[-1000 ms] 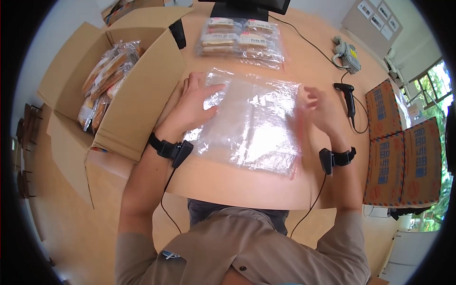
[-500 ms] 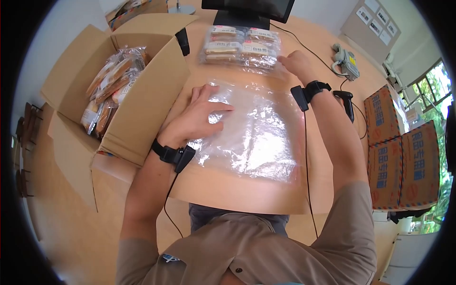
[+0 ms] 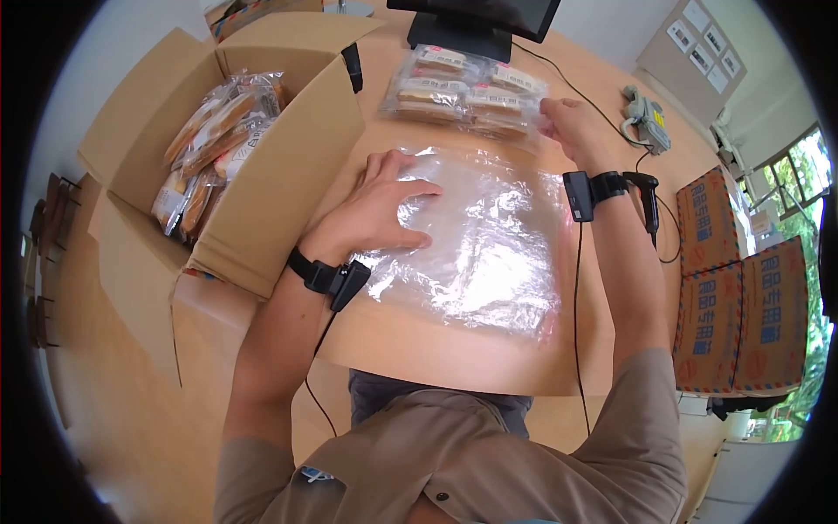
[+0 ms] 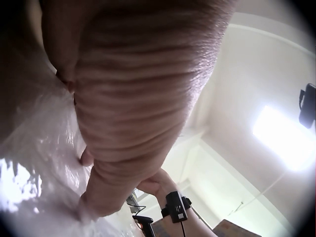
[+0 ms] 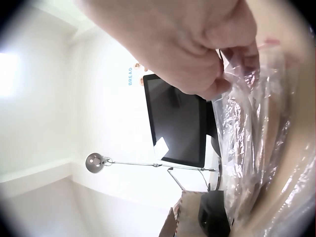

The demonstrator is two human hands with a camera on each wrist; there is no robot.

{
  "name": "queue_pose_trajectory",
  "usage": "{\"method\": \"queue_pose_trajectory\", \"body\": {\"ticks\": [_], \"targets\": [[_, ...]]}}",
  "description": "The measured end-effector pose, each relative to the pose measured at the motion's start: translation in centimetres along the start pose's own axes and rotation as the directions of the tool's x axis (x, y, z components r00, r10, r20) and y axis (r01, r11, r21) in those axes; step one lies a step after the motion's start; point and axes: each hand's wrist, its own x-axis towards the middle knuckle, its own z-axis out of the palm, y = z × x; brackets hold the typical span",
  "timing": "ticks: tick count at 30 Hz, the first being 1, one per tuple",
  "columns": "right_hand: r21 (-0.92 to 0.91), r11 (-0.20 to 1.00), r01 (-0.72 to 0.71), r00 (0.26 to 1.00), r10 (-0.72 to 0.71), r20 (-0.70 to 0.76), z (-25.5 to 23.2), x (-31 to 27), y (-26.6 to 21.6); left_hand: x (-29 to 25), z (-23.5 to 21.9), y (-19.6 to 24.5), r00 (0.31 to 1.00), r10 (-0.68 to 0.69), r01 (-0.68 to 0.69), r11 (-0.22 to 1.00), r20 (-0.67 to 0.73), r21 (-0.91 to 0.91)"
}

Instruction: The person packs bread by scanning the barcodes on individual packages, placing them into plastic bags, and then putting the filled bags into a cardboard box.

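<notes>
A clear, flat plastic bag [image 3: 476, 231] lies on the table in the head view, glossy with reflections. My left hand [image 3: 374, 210] rests on its left side, fingers spread and palm down. Beyond it, in front of the monitor, lies a clear bag of packaged bread [image 3: 471, 94], the wrapped loaves side by side with white labels. At the right edge of that bread bag, my right hand [image 3: 576, 135] pinches the plastic. The right wrist view shows thumb and fingers [image 5: 217, 89] curled onto the crinkled film of the bread bag [image 5: 242, 143].
An open carton [image 3: 292, 170] holding wrapped loaves [image 3: 223, 131] stands on the left. At the back is a monitor [image 3: 480, 17]. A telephone [image 3: 644, 120] and a handheld scanner [image 3: 648, 201] with its cord lie right. Stacked cartons [image 3: 711, 323] stand at the right edge.
My right hand has left the right edge of the flat bag, reached forward and taken hold of the bread bag's right edge. My left hand has stayed on the flat bag.
</notes>
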Motion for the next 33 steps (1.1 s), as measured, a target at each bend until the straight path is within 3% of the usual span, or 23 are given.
{"method": "queue_pose_trajectory", "body": {"ticks": [4, 6, 7, 9, 10, 12, 13, 15, 16, 17, 18, 19, 20, 21, 25, 27, 30, 32, 33], "targets": [[-0.148, 0.987, 0.069, 0.994, -0.055, 0.098, -0.9, 1.8, 1.2, 0.0, -0.2, 0.0, 1.0, -0.01, 0.01, 1.0, 0.015, 0.006], [-0.449, 0.884, 0.131, 0.969, -0.21, -0.132, 0.2, 1.0, 0.4, 0.0, -0.2, 0.0, 1.0, -0.021, 0.021, 1.0, 0.021, 0.001], [-0.448, 0.884, 0.131, 0.968, -0.211, -0.133, 0.2, 1.3, 0.3, 0.0, -0.1, -0.2, 1.0, -0.017, 0.017, 1.0, 0.02, 0.0], [-0.821, 0.498, 0.28, 0.883, -0.469, 0.017, 0.3, 2.1, -0.3, 0.1, -0.2, -0.3, 1.0, -0.011, 0.011, 1.0, 0.022, 0.001], [-0.82, 0.499, 0.279, 0.883, -0.47, 0.014, 0.4, 2.2, -0.3, 0.1, -0.2, -0.3, 1.0, -0.009, 0.009, 1.0, 0.024, 0.003], [-0.897, 0.3, 0.326, 0.667, -0.745, -0.007, 1.8, -0.3, -2.2, 0.1, -0.2, -0.2, 1.0, -0.006, 0.006, 1.0, 0.029, 0.004], [-0.896, 0.302, 0.324, 0.668, -0.744, -0.009, 2.1, -1.3, -3.1, 0.1, -0.3, 0.0, 0.999, -0.014, 0.014, 1.0, 0.029, -0.002], [-0.641, 0.649, 0.411, 0.766, -0.627, -0.144, 2.6, -2.8, -4.4, 0.1, -0.4, -0.1, 0.999, -0.024, 0.025, 1.0, 0.027, -0.006], [-0.639, 0.649, 0.413, 0.766, -0.627, -0.141, 2.7, -2.9, -4.0, 0.1, -0.4, -0.1, 0.999, -0.022, 0.022, 1.0, 0.03, -0.002], [-0.232, 0.899, 0.373, 0.876, -0.423, -0.231, 2.7, -3.2, -3.5, 0.0, -0.4, -0.2, 0.999, -0.019, 0.019, 1.0, 0.034, 0.001], [0.225, 0.946, 0.235, 0.96, -0.188, -0.209, 2.6, -3.4, -3.1, 0.0, -0.3, -0.2, 0.999, -0.022, 0.022, 1.0, 0.032, 0.001], [0.225, 0.946, 0.234, 0.96, -0.188, -0.206, 1.9, -3.8, -2.7, 0.0, -0.2, -0.2, 0.999, -0.031, 0.032, 0.999, 0.016, -0.008], [0.401, 0.915, 0.049, 0.999, -0.042, -0.025, 1.0, -4.6, -2.6, 0.0, -0.1, -0.2, 0.999, -0.039, 0.04, 0.999, 0.001, -0.018], [0.529, 0.834, -0.158, 0.981, 0.073, 0.177, 0.5, -5.2, -2.5, 0.0, -0.2, -0.2, 0.999, -0.039, 0.039, 0.999, 0.001, -0.019], [0.425, 0.874, -0.233, 0.968, 0.166, 0.191, 1.2, -6.6, -0.9, 0.4, 0.0, 0.2, 0.997, -0.078, 0.077, 0.996, 0.009, 0.046], [0.383, 0.916, -0.123, 0.977, 0.044, 0.21, 1.4, -7.2, 0.4, 0.5, 0.0, 0.2, 0.994, -0.113, 0.112, 0.991, 0.009, 0.068], [0.395, 0.908, -0.141, 0.951, 0.014, 0.308, -0.5, -9.3, 0.6, 0.4, 0.1, -0.1, 0.995, -0.082, 0.078, 0.995, -0.051, -0.064], [0.348, 0.924, -0.158, 0.95, 0.046, 0.309, -2.1, -12.7, 1.0, 0.4, 0.7, -0.6, 0.987, -0.083, 0.031, 0.938, -0.135, -0.344], [0.301, 0.938, -0.172, 0.949, 0.076, 0.306, -2.8, -14.9, 1.2, 0.4, 0.5, -0.2, 0.987, -0.084, 0.032, 0.937, -0.136, -0.348]]}}
